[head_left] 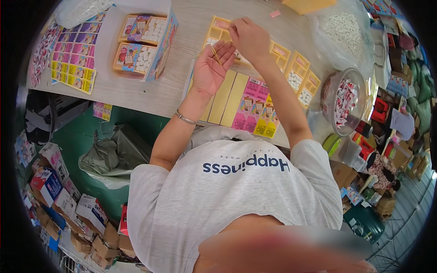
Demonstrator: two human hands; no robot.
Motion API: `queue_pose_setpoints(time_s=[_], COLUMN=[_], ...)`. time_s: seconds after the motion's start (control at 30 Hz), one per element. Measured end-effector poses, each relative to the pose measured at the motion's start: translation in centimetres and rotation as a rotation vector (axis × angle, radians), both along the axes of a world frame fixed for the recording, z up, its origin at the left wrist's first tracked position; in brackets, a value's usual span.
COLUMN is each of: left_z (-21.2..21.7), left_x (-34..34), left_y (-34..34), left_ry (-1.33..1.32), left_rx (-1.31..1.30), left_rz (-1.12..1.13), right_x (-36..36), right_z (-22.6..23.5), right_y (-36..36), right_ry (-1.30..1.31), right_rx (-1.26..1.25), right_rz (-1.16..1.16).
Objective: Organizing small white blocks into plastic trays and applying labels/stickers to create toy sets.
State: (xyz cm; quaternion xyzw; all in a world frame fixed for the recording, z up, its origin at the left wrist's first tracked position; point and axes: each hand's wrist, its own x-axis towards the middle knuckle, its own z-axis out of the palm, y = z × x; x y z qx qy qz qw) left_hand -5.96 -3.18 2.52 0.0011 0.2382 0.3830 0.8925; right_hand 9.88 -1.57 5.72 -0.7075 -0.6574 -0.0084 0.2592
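My left hand (212,68) is turned palm up at the table's middle, with a few thin yellow sticks (216,55) lying across the palm by the fingers. Just right of it, my right hand (250,40) hangs over a row of yellow compartment trays (221,25). Its fingers are pinched together; whatever is between them cannot be made out. White pellets (294,81) fill compartments in several trays, and some trays hold a pink piece too. Below the hands lies a sheet of pink and yellow printed stickers (255,104) beside plain yellow strips (233,98).
An open carton (167,45) with filled trays stands left, beside printed sticker sheets (75,59). To the right are a bag of white pellets (343,29) and a clear bowl (325,91) of small wrapped packets. A grey-green bag (116,150) and cardboard boxes (91,209) sit on the floor.
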Motion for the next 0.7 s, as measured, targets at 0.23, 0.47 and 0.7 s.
queue_pose_setpoints(time_s=[0.23,0.47,0.7], left_z=[3.3,6.9,7.5], left_x=[0.4,5.5,11.3], left_y=[-1.5,-8.9,-11.3], left_ry=[-0.157,-0.181,-0.042], left_rx=[-0.017,0.426,0.710], left_rz=[-0.033,-0.482,-0.900], right_x=[0.0,2.3,18.6], right_z=[4.5,6.6,8.8], right_y=[-4.5,-17.5,-47.3], right_ry=[0.458,0.563,-0.174], right_rx=[-0.153,0.080,0.168], right_rz=[0.047,-0.210,-1.510])
